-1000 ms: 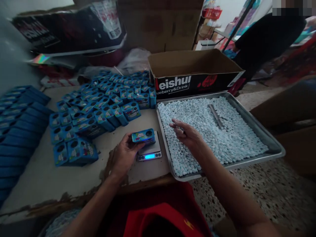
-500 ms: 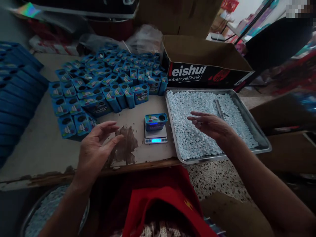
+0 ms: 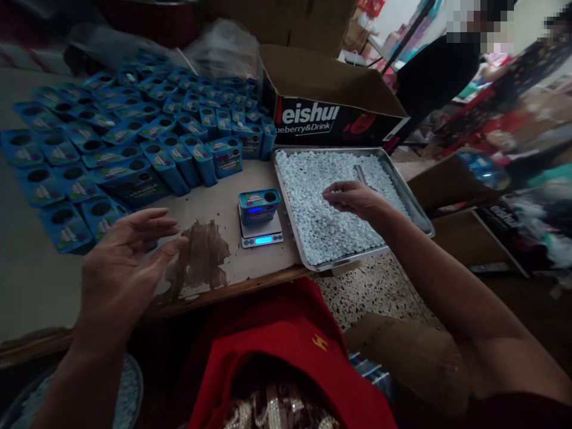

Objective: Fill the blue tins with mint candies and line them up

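My left hand [image 3: 123, 268] hovers above the table's worn front part, fingers curved and apart, holding nothing. Over the metal tray [image 3: 308, 266] of small pale-blue candies [image 3: 322, 220], my right hand [image 3: 351, 198] has its fingertips pinched together; whatever is between them is too small to make out. Between the hands stands a small digital scale [image 3: 263, 240] with a lit blue display. A blue candy box [image 3: 259, 208] with a dark round hole in its top rests upright on it. A metal scoop or strip [image 3: 360, 175] lies on the candies behind my right hand.
Many similar blue boxes [image 3: 143, 185] stand packed at the left and back of the table. Behind the tray is an open black cardboard carton [image 3: 330, 119]. A bowl of candies [image 3: 129, 387] sits below the table edge at lower left. A person [image 3: 440, 74] is at the back right.
My right hand's fingers have gone from outstretched to pinched together over the candies. My left hand stays open. The view has turned to the right.
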{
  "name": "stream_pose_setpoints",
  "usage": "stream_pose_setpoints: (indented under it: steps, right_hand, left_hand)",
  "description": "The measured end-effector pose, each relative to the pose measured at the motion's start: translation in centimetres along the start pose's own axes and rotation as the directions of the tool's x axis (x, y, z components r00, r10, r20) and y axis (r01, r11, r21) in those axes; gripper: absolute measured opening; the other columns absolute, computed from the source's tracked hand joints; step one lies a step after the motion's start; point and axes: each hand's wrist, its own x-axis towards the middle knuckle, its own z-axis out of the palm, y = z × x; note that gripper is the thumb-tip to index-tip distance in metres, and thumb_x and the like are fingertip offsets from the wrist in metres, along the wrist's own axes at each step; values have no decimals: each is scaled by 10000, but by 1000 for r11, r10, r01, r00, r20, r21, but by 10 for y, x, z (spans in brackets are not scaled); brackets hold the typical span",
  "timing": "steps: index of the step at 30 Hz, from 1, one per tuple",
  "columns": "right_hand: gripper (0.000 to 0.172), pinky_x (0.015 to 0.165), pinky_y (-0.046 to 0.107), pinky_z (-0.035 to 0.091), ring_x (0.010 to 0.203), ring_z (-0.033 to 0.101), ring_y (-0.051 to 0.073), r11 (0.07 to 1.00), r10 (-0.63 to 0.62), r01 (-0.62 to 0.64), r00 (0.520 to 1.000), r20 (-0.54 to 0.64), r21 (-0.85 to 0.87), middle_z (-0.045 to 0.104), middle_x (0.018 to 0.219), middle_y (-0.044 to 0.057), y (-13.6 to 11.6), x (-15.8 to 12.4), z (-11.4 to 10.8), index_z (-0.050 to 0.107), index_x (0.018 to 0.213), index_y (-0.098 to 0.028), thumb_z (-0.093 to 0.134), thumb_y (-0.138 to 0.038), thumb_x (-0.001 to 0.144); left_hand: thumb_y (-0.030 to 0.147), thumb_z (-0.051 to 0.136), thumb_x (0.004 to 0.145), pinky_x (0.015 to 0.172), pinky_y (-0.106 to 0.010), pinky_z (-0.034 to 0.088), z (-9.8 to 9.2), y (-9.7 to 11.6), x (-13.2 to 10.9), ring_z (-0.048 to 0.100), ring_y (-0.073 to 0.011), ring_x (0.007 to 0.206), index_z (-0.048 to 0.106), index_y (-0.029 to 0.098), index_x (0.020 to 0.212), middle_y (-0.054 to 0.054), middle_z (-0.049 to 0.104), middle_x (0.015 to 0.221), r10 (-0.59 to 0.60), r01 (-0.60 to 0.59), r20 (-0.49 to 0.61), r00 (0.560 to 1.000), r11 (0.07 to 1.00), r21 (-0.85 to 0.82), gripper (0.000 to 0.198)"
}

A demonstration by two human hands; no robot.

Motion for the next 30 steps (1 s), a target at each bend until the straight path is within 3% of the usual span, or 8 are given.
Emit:
stream_pose_setpoints:
  steps: [3, 7, 11, 17, 21, 25, 30]
  right_hand:
    - [200, 546, 184, 494, 635, 617, 106, 966, 62, -59, 998, -5, 251, 716, 760, 71, -2, -1, 0, 756, 905, -111, 780, 27, 762]
    - [266, 499, 152, 461, 596, 581, 84, 919, 103, -110, 994, 37, 378, 706, 766, 67, -2, -5, -5, 740, 990, -85, 705, 79, 784]
    - [99, 410, 122, 366, 519, 490, 54, 910, 102, -128, 991, 85, 394, 666, 698, 33, -1, -12, -11, 745, 973, -99, 749, -47, 889]
    - [171, 553, 132, 552, 676, 643, 95, 867, 108, -89, 994, -10, 490, 708, 819, 63, 3, -21, -15, 718, 962, -132, 703, 17, 879]
    - [176, 578, 139, 593, 685, 660, 96, 808, 163, -150, 986, 30, 570, 719, 863, 69, 12, -25, -18, 711, 977, -143, 654, 8, 908]
    - [139, 499, 110, 530, 588, 581, 68, 813, 169, -186, 982, 83, 551, 688, 778, 45, 23, -26, -17, 730, 959, -129, 726, -20, 874]
    - [181, 454, 100, 462, 558, 538, 52, 867, 92, -130, 990, 103, 481, 682, 759, 44, 24, -25, -4, 768, 985, -103, 846, -104, 822]
  left_hand:
    - [360, 839, 793, 1093, -505, 606, -2, 10, -3, 767, -265, 1083, 748, 287, 1209, -10, 789, 1125, -47, 47, 4, 999, 997, 67, 432]
    - [361, 832, 787, 1068, -493, 624, 1, 18, -8, 769, -270, 1089, 767, 281, 1179, -13, 796, 1136, -26, 26, 2, 1000, 993, 117, 405]
    - [358, 846, 807, 1122, -480, 591, 12, 19, -8, 762, -257, 1120, 745, 271, 1273, -20, 788, 1193, 19, -21, 30, 999, 998, 64, 485]
    - [349, 844, 812, 1121, -454, 584, 29, 23, -6, 750, -254, 1136, 719, 226, 1298, -46, 776, 1194, 42, -45, 79, 996, 998, 43, 517]
    - [331, 806, 872, 1119, -404, 572, 33, 19, -5, 738, -231, 1151, 694, 226, 1321, -48, 762, 1218, 65, -72, 129, 990, 996, 55, 475]
    - [352, 811, 874, 1112, -410, 568, 36, 17, -3, 735, -242, 1147, 704, 232, 1297, -57, 759, 1214, 81, -91, 135, 988, 993, 71, 452]
    - [367, 806, 880, 1101, -398, 570, 38, 18, 1, 729, -237, 1146, 702, 255, 1311, -54, 745, 1236, 122, -129, 131, 984, 991, 46, 457]
